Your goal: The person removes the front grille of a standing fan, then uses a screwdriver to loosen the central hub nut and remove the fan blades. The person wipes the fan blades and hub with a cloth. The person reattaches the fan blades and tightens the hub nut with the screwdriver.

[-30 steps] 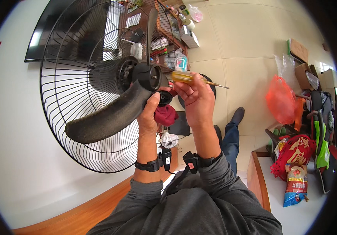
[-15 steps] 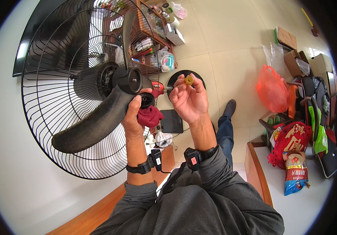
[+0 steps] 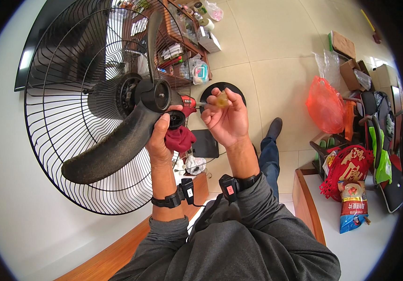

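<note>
A large black fan stands at the left, its front uncovered. A dusty black blade (image 3: 112,147) and the round hub (image 3: 156,96) face me. Beside the hub, my left hand (image 3: 159,136) is closed around a round black plastic cap (image 3: 177,120). A crumpled dark red cloth (image 3: 180,139) is bunched in the same hand. What looks like a red-handled screwdriver (image 3: 188,103) juts out past its fingers, partly hidden. To the right, my right hand (image 3: 229,119) pinches a small translucent yellow piece (image 3: 222,99) between thumb and fingers; it is blurred by motion.
The wire rear guard (image 3: 51,136) of the fan spreads behind the blades. A round black base (image 3: 236,93) is on the tiled floor beyond my right hand. At the far left is a shelf (image 3: 196,44) with goods. A red bag (image 3: 325,105) and several other items crowd the right.
The yellow piece has moved slightly down and left in my right fingers and turned, becoming blurred. My left hand stays in place with the cap and cloth.
</note>
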Tool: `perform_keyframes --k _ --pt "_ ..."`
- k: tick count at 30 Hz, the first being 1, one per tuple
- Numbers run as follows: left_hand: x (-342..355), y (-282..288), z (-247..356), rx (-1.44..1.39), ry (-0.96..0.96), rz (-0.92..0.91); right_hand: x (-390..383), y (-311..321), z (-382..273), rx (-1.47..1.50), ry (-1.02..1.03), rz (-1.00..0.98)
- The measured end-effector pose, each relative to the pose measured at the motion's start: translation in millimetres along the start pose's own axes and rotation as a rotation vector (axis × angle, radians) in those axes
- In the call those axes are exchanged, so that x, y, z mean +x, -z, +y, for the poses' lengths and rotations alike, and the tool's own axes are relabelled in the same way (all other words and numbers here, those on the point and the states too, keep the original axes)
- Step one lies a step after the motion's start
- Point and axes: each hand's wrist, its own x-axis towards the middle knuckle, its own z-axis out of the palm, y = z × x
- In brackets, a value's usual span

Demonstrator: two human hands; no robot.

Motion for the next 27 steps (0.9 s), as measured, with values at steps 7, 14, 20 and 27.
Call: perform_keyframes --k 7,14,20,27 --pt "0 6 -8 -0.028 0.076 0.043 -3 -19 13 -0.895 0.292 0.105" --pt "0 8 -9 -0.014 0.065 0.038 -4 -25 8 -1.003 0.279 0.008" --pt "0 5 -7 -0.037 0.049 0.068 -8 -30 3 -0.963 0.23 -0.051" --pt "-1 5 -6 -0.025 0.048 0.06 -8 -25 1 -0.937 0.166 -0.065"
